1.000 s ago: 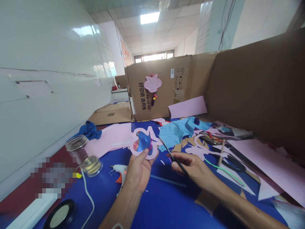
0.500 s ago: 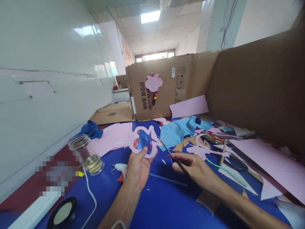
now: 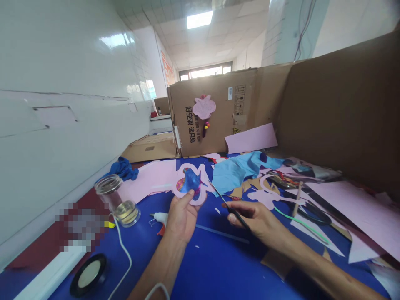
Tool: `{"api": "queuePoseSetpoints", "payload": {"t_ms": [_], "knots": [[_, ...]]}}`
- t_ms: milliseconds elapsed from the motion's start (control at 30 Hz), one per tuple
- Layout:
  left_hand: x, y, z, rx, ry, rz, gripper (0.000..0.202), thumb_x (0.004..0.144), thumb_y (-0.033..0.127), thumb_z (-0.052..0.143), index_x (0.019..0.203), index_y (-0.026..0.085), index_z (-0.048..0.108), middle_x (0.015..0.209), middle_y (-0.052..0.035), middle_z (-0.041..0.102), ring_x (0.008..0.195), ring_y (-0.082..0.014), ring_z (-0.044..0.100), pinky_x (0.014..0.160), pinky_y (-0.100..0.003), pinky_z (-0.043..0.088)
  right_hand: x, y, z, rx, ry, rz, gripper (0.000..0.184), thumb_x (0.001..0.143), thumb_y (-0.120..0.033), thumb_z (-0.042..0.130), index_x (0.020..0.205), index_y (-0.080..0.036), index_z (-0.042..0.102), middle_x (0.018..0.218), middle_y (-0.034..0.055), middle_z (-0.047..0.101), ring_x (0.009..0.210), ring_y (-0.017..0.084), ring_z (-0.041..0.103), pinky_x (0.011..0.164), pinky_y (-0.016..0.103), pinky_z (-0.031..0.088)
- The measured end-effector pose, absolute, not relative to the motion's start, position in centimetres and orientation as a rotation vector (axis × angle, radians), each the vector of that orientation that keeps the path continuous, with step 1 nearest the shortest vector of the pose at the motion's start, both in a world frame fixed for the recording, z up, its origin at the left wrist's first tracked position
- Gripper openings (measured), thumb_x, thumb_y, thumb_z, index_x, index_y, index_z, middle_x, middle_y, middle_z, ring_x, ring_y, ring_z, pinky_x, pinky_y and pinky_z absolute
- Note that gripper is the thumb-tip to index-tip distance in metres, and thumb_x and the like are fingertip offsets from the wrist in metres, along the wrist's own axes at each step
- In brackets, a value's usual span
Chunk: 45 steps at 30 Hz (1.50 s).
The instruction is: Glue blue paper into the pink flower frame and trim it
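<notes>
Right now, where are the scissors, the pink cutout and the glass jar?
scissors [image 3: 224,203]: head view, on the dark blades.
pink cutout [image 3: 189,182]: head view, on its blue centre.
glass jar [image 3: 117,199]: head view, on its clear side.

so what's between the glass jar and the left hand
In the head view, a white glue gun lies on the blue table between the glass jar and the left hand holding the pink cutout, partly hidden behind that hand.

Two hands, two pink flower cutouts, one scissors, one glass jar, one glue gun.
</notes>
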<state>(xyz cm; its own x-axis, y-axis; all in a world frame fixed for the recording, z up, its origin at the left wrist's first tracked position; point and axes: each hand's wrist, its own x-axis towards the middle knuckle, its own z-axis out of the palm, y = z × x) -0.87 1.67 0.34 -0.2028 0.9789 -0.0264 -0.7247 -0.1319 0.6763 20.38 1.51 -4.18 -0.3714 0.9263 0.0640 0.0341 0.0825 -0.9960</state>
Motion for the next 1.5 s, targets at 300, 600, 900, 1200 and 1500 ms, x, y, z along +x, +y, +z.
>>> {"api": "queuePoseSetpoints", "payload": {"t_ms": [300, 600, 900, 1200, 1500], "knots": [[-1.2, 1.8, 0.1, 0.534, 0.673, 1.669, 0.051, 0.080, 0.004, 0.077, 0.127, 0.021, 0.071, 0.104, -0.0066, 0.083, 0.091, -0.0202, 0.079, 0.096, -0.040, 0.061, 20.3, 1.3, -4.0, -1.010, -1.556, 1.400, 0.053, 0.078, -0.060, 0.084, 0.114, -0.021, 0.083, 0.076, 0.0006, 0.061, 0.067, 0.015, 0.047, 0.060, 0.027, 0.035], [-1.5, 2.1, -0.3, 0.561, 0.688, 1.657, 0.042, 0.080, 0.006, 0.078, 0.120, 0.019, 0.074, 0.108, -0.0084, 0.083, 0.094, -0.0215, 0.079, 0.096, -0.041, 0.062, 20.2, 1.2, -3.9, -0.998, -1.575, 1.391, 0.047, 0.079, -0.060, 0.084, 0.105, -0.021, 0.085, 0.074, 0.0019, 0.063, 0.066, 0.016, 0.048, 0.057, 0.026, 0.038], [-1.7, 2.3, -0.6, 0.584, 0.687, 1.641, 0.045, 0.080, 0.007, 0.079, 0.123, 0.020, 0.072, 0.109, -0.0085, 0.083, 0.096, -0.0224, 0.079, 0.098, -0.042, 0.061, 20.1, 1.0, -3.7, -1.001, -1.573, 1.348, 0.045, 0.078, -0.057, 0.084, 0.106, -0.022, 0.086, 0.072, 0.0020, 0.066, 0.065, 0.017, 0.052, 0.056, 0.026, 0.041], [-1.7, 2.3, -0.5, 0.577, 0.691, 1.625, 0.042, 0.081, 0.005, 0.077, 0.121, 0.018, 0.073, 0.108, -0.0089, 0.083, 0.091, -0.0209, 0.079, 0.094, -0.041, 0.063, 20.2, 1.2, -4.1, -1.008, -1.588, 1.322, 0.044, 0.078, -0.054, 0.085, 0.109, -0.023, 0.085, 0.071, 0.0014, 0.066, 0.063, 0.017, 0.053, 0.055, 0.026, 0.042], [-1.8, 2.3, -0.6, 0.588, 0.687, 1.621, 0.046, 0.082, 0.005, 0.076, 0.125, 0.019, 0.072, 0.110, -0.0088, 0.082, 0.091, -0.0197, 0.079, 0.094, -0.040, 0.063, 20.3, 1.2, -3.9, -1.010, -1.610, 1.329, 0.042, 0.079, -0.054, 0.084, 0.107, -0.022, 0.085, 0.072, 0.0009, 0.066, 0.063, 0.016, 0.053, 0.056, 0.026, 0.042]]}}
